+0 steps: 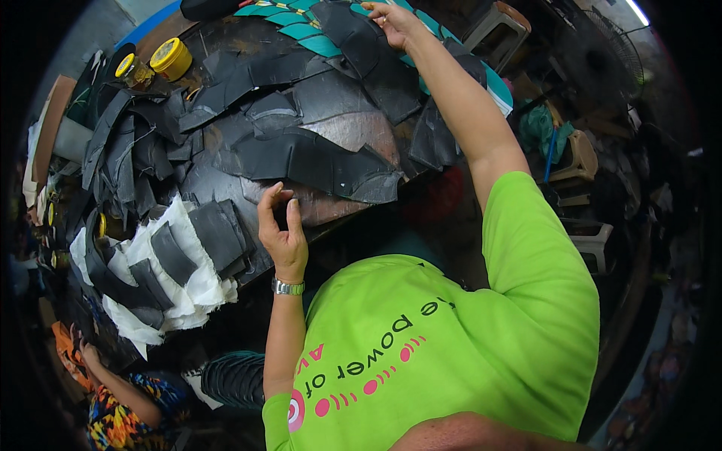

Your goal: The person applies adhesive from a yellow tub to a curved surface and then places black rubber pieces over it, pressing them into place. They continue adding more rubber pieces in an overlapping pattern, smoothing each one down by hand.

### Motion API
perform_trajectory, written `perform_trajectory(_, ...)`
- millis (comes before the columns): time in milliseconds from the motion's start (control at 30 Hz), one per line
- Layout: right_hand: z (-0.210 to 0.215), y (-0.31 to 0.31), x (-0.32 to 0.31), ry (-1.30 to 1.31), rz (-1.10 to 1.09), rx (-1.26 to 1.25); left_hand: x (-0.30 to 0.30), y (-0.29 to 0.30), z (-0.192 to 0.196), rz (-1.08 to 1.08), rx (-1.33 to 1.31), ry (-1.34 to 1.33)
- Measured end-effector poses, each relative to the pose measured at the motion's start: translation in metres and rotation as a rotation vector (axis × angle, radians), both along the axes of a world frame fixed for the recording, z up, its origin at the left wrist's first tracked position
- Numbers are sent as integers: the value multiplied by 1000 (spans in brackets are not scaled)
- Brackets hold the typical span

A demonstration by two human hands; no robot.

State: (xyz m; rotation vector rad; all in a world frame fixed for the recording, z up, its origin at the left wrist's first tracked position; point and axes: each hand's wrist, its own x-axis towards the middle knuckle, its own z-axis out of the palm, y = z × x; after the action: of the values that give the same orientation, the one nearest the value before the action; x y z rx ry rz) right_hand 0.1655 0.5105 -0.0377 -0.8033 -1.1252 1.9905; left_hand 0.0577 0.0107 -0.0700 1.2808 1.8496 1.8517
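Note:
My right hand (395,21) reaches to the far end of the worktable (331,207) and pinches the edge of a black cut sheet (361,45) that lies over teal cut pieces (308,31). My left hand (282,229), with a metal watch on its wrist, hovers at the table's near edge. Its thumb and forefinger curl together, and nothing shows between them. Just beyond it lies a long curved black piece (316,161) among several overlapping black pieces.
White cloth scraps (192,289) with black strips lie at the near left. Two yellow-lidded jars (171,59) stand at the far left. Another person's hand (89,353) and patterned sleeve show at the lower left. Plastic stools (579,159) stand on the right.

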Motion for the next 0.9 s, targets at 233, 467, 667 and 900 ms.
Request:
perform_trajectory(233,-1,-13,22,-91,-36,139,0,-1,-2,3,-24,-7)
perform_trajectory(467,32,-53,19,-61,-76,152,0,-1,-3,3,-27,10)
perform_trajectory(667,27,-47,21,-47,-93,128,1,-1,-3,-3,-16,4)
perform_trajectory(900,33,-50,17,-55,-44,64,1,0,-3,1,-5,2)
